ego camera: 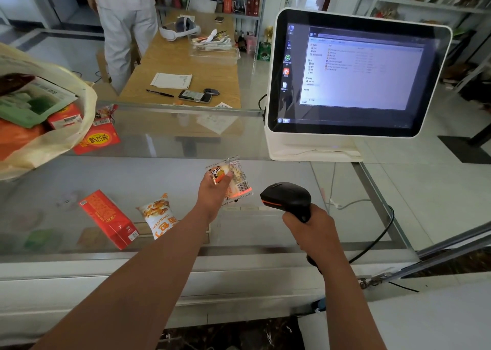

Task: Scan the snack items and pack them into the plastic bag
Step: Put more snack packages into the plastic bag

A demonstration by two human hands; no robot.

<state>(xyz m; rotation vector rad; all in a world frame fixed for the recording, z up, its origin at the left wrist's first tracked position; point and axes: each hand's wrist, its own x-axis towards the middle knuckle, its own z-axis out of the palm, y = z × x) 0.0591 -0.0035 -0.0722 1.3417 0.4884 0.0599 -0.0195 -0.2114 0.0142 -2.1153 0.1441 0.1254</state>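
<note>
Left hand [214,190] pinches a small panda snack packet [233,181] by its upper end, fingers [225,175] curled onto it, holding it up over the glass counter [265,232]. The packet's long axis runs from upper left down to lower right, with the barcode end lowest and pointing at the scanner [287,198]. A red scan line falls right on the barcode.

Right hand [309,227] is wrapped tight round the scanner handle. The scanner head sits just right of the packet, near but not touching. I judge the step in hand is the scan itself; I can't tell from the monitor [358,70] whether it registered.

The plastic bag [87,102] lies well apart at far left, mouth open toward the counter, with items already inside. The left hand is the nearer one and already holds the packet, so I'd carry it left and a bit away from me.

Still on the counter, probably unscanned: a red box [109,218] and a crouton packet [158,215], both left of my left forearm. Another red box [98,138] lies at the bag mouth.
</note>
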